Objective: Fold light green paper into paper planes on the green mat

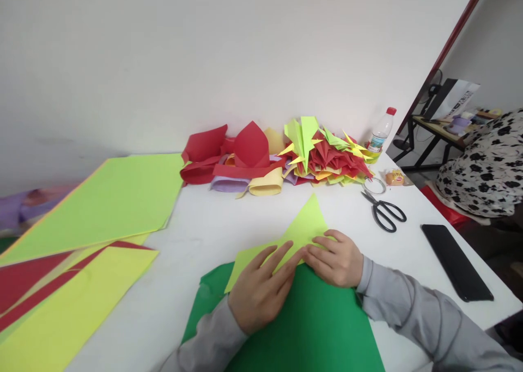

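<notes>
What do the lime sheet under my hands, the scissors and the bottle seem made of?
Lime sheet: probably matte paper, given its thin edges and shineless surface.
Scissors: likely metal blades, greyish and slim; the black handles could be plastic or coated metal.
Bottle: probably glossy clear plastic, being see-through, though glass isn't ruled out.

White wall (229, 45) behind white table (196, 219); black-legged desk (439, 127) at right.
</notes>
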`<state>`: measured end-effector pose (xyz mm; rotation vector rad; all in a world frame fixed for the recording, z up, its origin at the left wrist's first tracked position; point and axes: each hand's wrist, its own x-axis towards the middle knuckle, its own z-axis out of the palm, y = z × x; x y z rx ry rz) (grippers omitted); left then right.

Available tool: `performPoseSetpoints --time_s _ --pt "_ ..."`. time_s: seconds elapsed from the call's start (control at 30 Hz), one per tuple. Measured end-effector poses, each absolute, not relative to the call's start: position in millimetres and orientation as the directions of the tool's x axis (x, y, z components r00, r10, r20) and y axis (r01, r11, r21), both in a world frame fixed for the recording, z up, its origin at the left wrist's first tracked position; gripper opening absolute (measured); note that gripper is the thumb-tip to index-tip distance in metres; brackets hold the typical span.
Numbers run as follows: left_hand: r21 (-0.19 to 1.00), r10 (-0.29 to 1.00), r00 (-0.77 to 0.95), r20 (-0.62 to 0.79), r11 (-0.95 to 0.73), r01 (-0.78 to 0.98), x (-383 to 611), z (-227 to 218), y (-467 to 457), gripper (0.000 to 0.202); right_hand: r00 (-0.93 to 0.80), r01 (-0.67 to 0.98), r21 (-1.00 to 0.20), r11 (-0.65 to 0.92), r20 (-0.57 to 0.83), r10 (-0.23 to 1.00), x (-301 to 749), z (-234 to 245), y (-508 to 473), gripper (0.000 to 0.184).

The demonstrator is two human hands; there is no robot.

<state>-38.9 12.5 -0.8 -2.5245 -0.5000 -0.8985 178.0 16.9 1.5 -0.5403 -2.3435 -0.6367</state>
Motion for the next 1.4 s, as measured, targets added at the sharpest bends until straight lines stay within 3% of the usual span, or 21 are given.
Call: performPoseSetpoints --time_s 0.33,0.6,0.83,1.13,1.4 --pt "-0.262 0.201 0.704 0.681 -0.831 0.490 -53.6 2.0 23.0 0.016 -0.654 0.609 0.283 0.740 0.708 0.267 211.7 -0.6 34.1 0.017" --pt "-0.289 0.193 0.709 0.679 -0.817 0.499 -54.7 0.3 25.9 0.016 -0.597 0.670 0.199 0.715 0.718 0.359 216.9 6.4 30.4 0.023" --pt "-0.269 0.177 0.729 0.661 -0.852 0.450 -44.1 -3.6 20.0 0.019 -0.724 0.547 0.331 0.769 0.648 0.236 172.7 3.5 11.8 0.017" --pt "-0.237 0.170 0.733 0.659 -0.878 0.417 -34.8 -5.7 10.5 0.021 -0.708 0.522 0.314 0.793 0.678 0.197 168.1 1.7 8.5 0.027" --pt "-0.252 0.186 0.676 0.713 -0.832 0.494 -47.1 3.4 22.7 0.013 -0.681 0.566 0.306 0.765 0.696 0.226 187.3 4.3 16.7 0.019"
